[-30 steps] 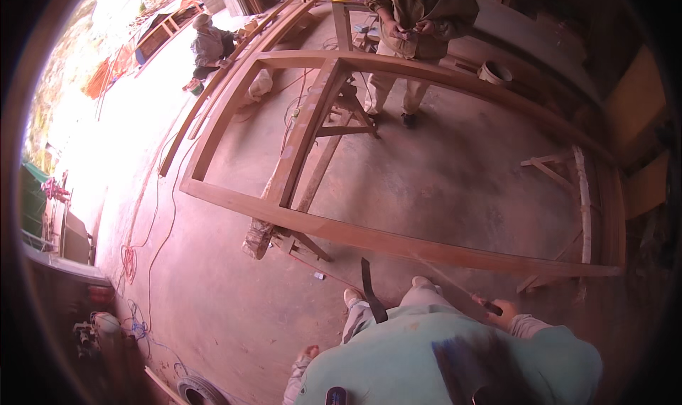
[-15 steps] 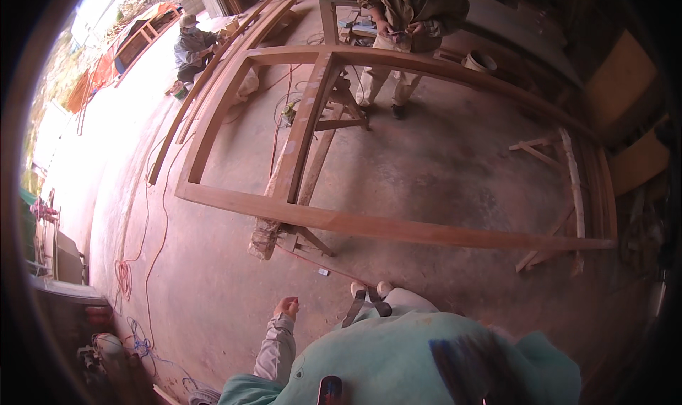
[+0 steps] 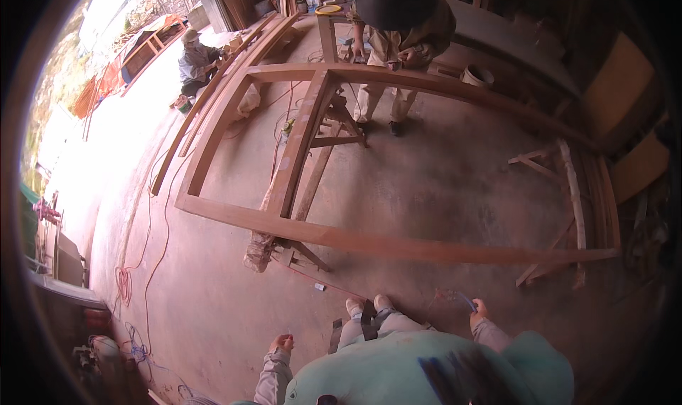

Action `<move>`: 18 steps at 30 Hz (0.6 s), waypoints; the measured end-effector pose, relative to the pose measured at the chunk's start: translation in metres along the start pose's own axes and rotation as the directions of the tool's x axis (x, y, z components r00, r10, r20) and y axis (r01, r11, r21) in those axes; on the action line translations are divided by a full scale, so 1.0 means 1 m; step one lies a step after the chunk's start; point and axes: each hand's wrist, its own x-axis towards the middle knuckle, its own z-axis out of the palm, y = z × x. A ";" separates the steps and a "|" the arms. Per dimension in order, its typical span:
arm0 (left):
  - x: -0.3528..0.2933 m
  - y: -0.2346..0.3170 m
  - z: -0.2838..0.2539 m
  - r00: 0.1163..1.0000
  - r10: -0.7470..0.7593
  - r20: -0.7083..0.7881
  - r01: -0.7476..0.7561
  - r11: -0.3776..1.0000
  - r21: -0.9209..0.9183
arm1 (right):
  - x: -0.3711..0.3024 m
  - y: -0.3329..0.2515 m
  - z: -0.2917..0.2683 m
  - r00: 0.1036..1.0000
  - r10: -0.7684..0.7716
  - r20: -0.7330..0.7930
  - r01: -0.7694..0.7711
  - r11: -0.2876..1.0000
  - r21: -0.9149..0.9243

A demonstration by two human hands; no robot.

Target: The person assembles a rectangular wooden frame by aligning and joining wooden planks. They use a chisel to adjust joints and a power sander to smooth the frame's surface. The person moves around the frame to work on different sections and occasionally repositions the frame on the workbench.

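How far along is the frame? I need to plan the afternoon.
Done: the frame looks assembled, rails joined, lying on trestles. In hand: a co-worker works at its far rail; the right hand holds a thin item, the left hand hangs empty. Left: wood looks bare, so probably finishing.

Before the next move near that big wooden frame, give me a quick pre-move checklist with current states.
1. Left hand free: ok, nothing visibly in it, hanging by the side.
2. Right hand free: cannot tell, a thin bluish thing blurs beside it.
3. Large wooden frame supported: ok, resting on trestles above the floor.
4. Near rail within reach: cannot tell, both hands are apart from it.
5. Red cord on the floor away from feet: ok, lying to the left.
6. Co-worker off the frame: not ok, bent over the far rail.
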 end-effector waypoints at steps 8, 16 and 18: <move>-0.033 -0.016 0.002 0.989 -0.037 0.143 0.013 0.986 0.166 | -0.033 -0.022 0.046 0.791 0.101 0.604 0.091 0.956 -0.279; -0.030 -0.117 -0.113 0.994 -0.104 -0.026 0.099 0.984 -0.151 | -0.064 -0.211 0.134 0.799 0.143 0.584 -0.196 0.980 0.027; -0.041 -0.176 -0.153 0.977 -0.175 -0.120 0.129 0.938 -0.322 | -0.093 -0.298 0.148 0.761 0.062 0.645 -0.033 0.998 -0.058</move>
